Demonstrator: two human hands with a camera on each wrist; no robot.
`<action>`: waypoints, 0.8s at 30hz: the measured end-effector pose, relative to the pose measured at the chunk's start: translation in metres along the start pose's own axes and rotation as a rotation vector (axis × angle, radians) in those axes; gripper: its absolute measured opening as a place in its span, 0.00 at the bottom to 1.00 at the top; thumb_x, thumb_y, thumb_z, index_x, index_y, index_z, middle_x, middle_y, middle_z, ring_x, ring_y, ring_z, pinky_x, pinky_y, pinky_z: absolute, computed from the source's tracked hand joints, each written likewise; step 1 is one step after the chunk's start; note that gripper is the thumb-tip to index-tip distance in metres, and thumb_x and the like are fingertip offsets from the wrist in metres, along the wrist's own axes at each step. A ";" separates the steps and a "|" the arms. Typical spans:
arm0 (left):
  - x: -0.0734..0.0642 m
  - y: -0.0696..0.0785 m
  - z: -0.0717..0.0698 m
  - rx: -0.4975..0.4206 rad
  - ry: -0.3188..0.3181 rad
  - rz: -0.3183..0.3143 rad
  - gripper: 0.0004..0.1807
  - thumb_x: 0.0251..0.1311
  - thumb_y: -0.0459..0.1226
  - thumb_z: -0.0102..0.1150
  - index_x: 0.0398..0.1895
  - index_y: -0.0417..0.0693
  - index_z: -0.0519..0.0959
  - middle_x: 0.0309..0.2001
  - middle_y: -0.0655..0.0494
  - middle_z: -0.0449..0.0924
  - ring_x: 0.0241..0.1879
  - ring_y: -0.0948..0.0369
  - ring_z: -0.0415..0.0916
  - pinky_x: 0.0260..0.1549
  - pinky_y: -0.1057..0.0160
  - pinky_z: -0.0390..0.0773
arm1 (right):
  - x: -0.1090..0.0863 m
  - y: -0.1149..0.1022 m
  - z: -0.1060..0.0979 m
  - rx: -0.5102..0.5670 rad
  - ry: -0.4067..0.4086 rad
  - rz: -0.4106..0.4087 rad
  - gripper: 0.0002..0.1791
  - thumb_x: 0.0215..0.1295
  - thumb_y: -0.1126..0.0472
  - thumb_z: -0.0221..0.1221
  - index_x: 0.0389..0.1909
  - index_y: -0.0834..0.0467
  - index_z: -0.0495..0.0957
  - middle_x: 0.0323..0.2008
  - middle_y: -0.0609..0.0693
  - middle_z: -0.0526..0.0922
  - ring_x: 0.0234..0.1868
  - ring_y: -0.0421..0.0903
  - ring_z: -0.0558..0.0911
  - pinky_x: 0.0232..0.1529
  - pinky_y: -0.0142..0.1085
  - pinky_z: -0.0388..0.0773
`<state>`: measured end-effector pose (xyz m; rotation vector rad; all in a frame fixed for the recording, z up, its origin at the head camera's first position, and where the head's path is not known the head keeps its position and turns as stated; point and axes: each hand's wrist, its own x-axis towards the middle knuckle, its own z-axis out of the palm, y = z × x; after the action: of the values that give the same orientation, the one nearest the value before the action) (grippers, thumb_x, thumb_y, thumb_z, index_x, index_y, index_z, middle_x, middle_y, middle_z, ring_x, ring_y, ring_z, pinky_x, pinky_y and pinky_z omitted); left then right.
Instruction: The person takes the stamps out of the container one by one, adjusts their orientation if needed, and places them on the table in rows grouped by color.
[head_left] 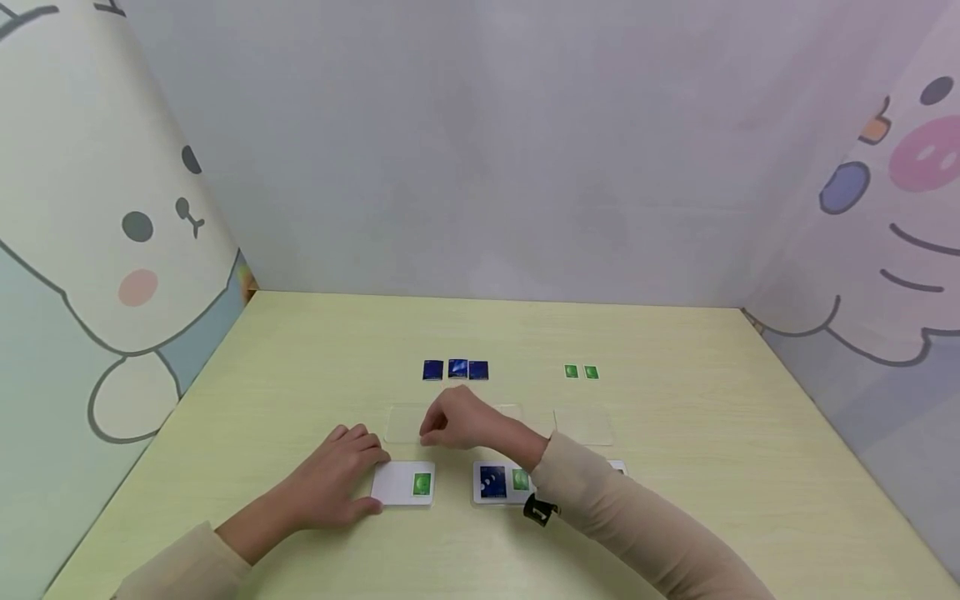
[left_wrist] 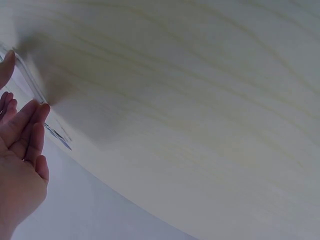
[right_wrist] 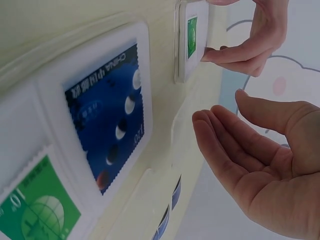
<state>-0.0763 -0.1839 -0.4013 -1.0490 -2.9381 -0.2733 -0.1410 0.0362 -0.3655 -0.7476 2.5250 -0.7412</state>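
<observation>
My left hand (head_left: 333, 482) grips the left end of a white card (head_left: 392, 482), thumb at the near corner and fingers at the far one. On this card's right side lies a green stamp (head_left: 422, 483); the right wrist view shows clear plastic around the card. The right hand (head_left: 457, 419) hovers beyond the cards, over a clear plastic sheet (head_left: 402, 423), its fingers loosely bent with nothing between them. Beneath the right forearm, a second white card (head_left: 476, 483) carries a dark blue moon-phase stamp (head_left: 492, 482) and a green stamp (head_left: 521, 479); the sleeve covers its right part.
Dark blue stamps (head_left: 432, 370) lie in a row farther back. Two green stamps (head_left: 572, 372) sit to their right. Another clear sheet (head_left: 585, 427) lies at the right. A card corner (head_left: 618, 467) shows past the sleeve. Printed curtains (head_left: 480, 150) border the table.
</observation>
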 end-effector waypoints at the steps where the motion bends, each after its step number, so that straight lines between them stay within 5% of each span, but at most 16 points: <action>1: 0.000 0.000 0.000 0.000 0.000 0.000 0.26 0.43 0.52 0.72 0.43 0.48 0.82 0.41 0.60 0.80 0.42 0.62 0.68 0.43 0.59 0.65 | 0.000 0.000 0.000 0.000 -0.001 -0.004 0.05 0.59 0.59 0.65 0.33 0.56 0.87 0.27 0.46 0.86 0.24 0.33 0.74 0.28 0.24 0.72; 24: -0.001 0.001 -0.001 -0.010 0.003 0.003 0.25 0.43 0.51 0.71 0.43 0.48 0.81 0.40 0.60 0.80 0.42 0.63 0.67 0.43 0.60 0.64 | -0.003 -0.002 0.010 -0.005 -0.056 -0.014 0.05 0.59 0.60 0.65 0.32 0.56 0.87 0.27 0.45 0.87 0.24 0.32 0.75 0.29 0.23 0.73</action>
<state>-0.0750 -0.1839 -0.4000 -1.0531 -2.9354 -0.2902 -0.1329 0.0333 -0.3712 -0.7779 2.4744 -0.7086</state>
